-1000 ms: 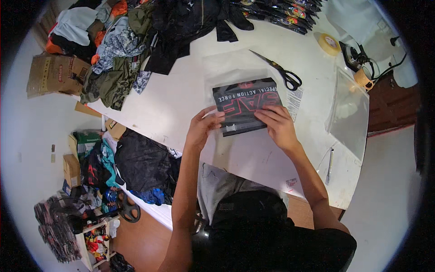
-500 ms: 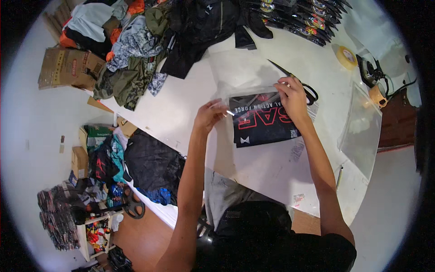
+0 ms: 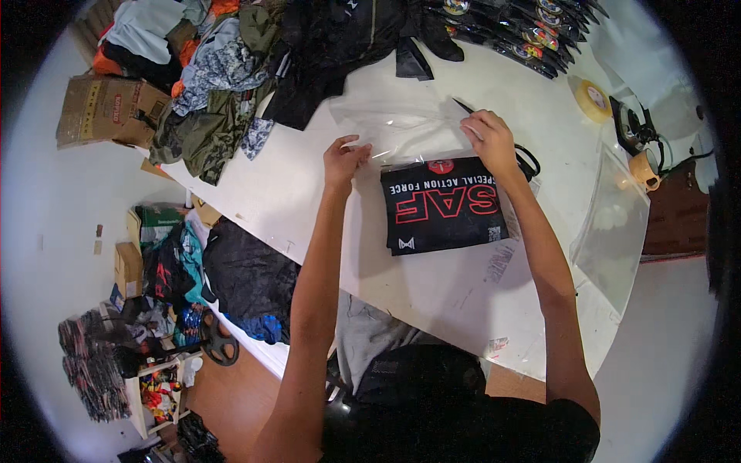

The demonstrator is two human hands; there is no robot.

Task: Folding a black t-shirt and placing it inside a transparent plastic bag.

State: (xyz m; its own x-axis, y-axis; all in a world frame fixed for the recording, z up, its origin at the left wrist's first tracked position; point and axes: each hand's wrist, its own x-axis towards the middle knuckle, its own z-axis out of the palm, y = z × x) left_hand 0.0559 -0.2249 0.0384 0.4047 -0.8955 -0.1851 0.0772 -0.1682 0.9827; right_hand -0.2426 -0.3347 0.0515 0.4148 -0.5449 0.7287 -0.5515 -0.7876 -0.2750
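Note:
A folded black garment [image 3: 444, 220] with red and white print lies on the white table in front of me. Clear plastic, apparently a bag [image 3: 401, 123], spreads beyond the garment's far edge. My left hand [image 3: 346, 162] pinches the plastic near its left side. At its right side my right hand [image 3: 490, 143] is closed on it too, thumb against fingers. I cannot tell how far the garment sits inside the plastic. Black scissors lie by my right hand, their handle [image 3: 529, 160] showing past the wrist and the blades mostly hidden.
Clear plastic sheets [image 3: 610, 231] lie at the table's right, below a tape roll [image 3: 592, 100] and a tape dispenser [image 3: 644, 168]. Packaged black items [image 3: 509, 35] are stacked at the far right. A black jacket [image 3: 340, 46] and camouflage clothes [image 3: 208, 116] fill the far left, beside a cardboard box [image 3: 108, 112].
The plastic, which overlapped the garment's far part, is now drawn farther away from me. Both hands have moved slightly left and away, and more of the garment's print shows.

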